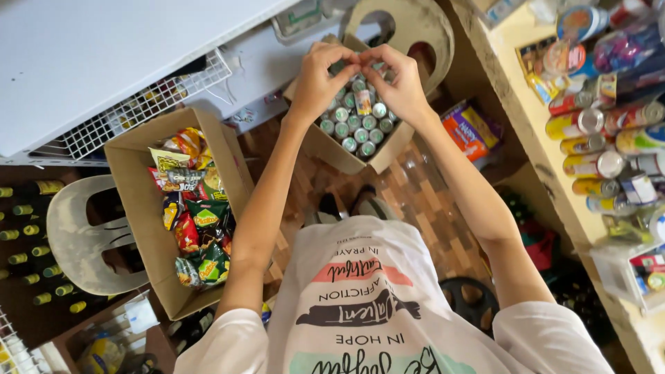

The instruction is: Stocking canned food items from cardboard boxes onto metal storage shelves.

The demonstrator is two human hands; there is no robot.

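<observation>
Brown cardboard forms the small open box (388,149) under both hands; we find it standing on the wood-patterned floor (429,208), turned cornerwise so that one corner points toward the wearer's feet. Inside stand small cans (360,125), silver tops upward, long axes vertical, packed in rows; we count roughly twenty visible tops, the rest hidden under the hands. The left hand (320,82) and right hand (400,84) meet over the box's far corner, fingers curled and fingertips pressed together at one point; what they pinch we cannot tell.

Surroundings: one larger cardboard box (142,208) lies near the left arm, filled with bright snack packets (194,215), too jumbled to count. A grey plastic chair (83,242) stands beyond it. A second round seat (415,24) touches the small box's far edge. A white wire basket (131,114) hangs under the white counter (90,55). To the right, a shelf (526,118) carries lying tins (589,145), about ten.
</observation>
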